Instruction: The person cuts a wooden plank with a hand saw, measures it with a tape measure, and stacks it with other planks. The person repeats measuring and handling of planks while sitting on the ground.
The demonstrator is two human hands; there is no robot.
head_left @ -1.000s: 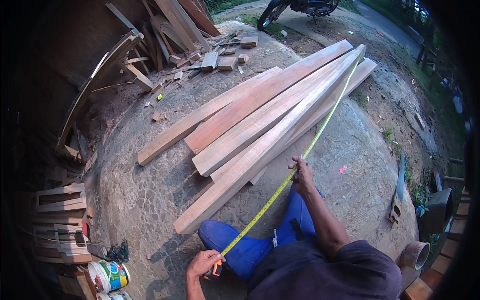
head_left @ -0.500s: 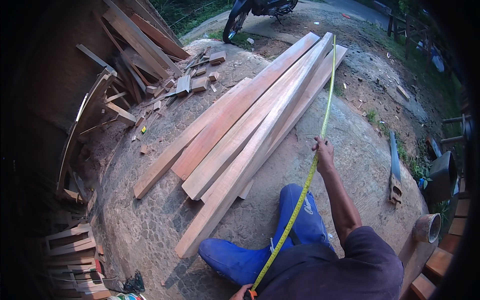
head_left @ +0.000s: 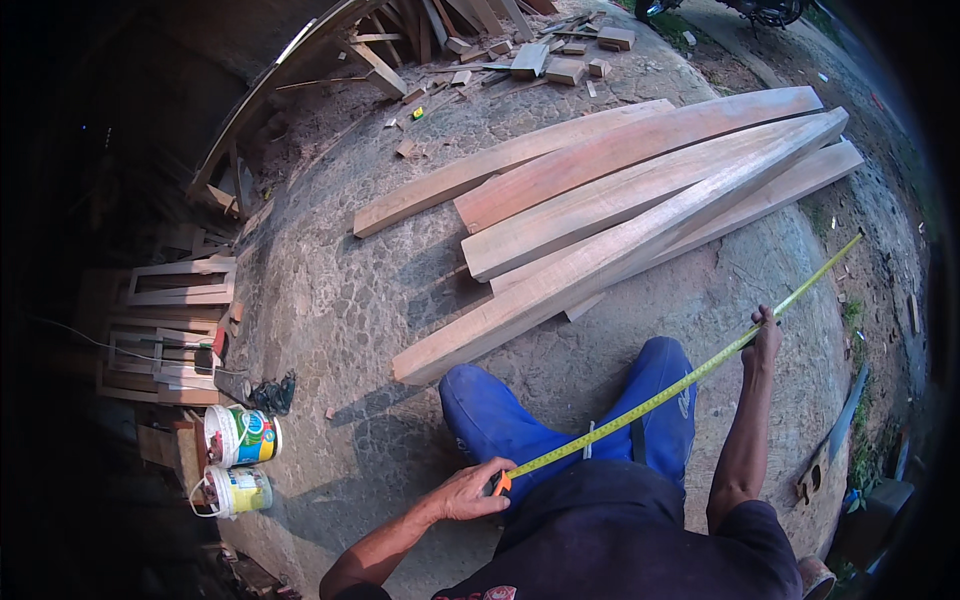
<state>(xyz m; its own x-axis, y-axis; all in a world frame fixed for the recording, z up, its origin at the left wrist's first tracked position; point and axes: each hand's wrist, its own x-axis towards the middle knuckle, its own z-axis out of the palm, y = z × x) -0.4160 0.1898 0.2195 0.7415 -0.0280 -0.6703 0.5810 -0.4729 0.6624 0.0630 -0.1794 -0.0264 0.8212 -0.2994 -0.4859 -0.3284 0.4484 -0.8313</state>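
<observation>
A tape measure (head_left: pixel 600 430) is drawn out across my lap, its yellow blade slanting up to the right. My left hand (head_left: pixel 476 490) is closed round its orange and black case, beside my left hip. Further along, the fingers of my right hand (head_left: pixel 765 338) pinch the blade, and its free end sticks out beyond them over the ground. In front of my blue-clad knees lie several long sawn timber beams (head_left: pixel 620 260), side by side and partly crossing. The nearest beam rests on top of others. Neither hand touches the wood.
Wood offcuts (head_left: pixel 565 70) litter the ground at the far side. At left stand two white buckets (head_left: pixel 240 490) near stacked wooden frames (head_left: pixel 180 280). A handsaw (head_left: pixel 835 440) lies at right. Part of a motorcycle (head_left: pixel 760 10) shows at the top right.
My view has swung left and down. The tape's free end has come away from the beams' far end and nearer to me. My left hand and the case are now fully in view.
</observation>
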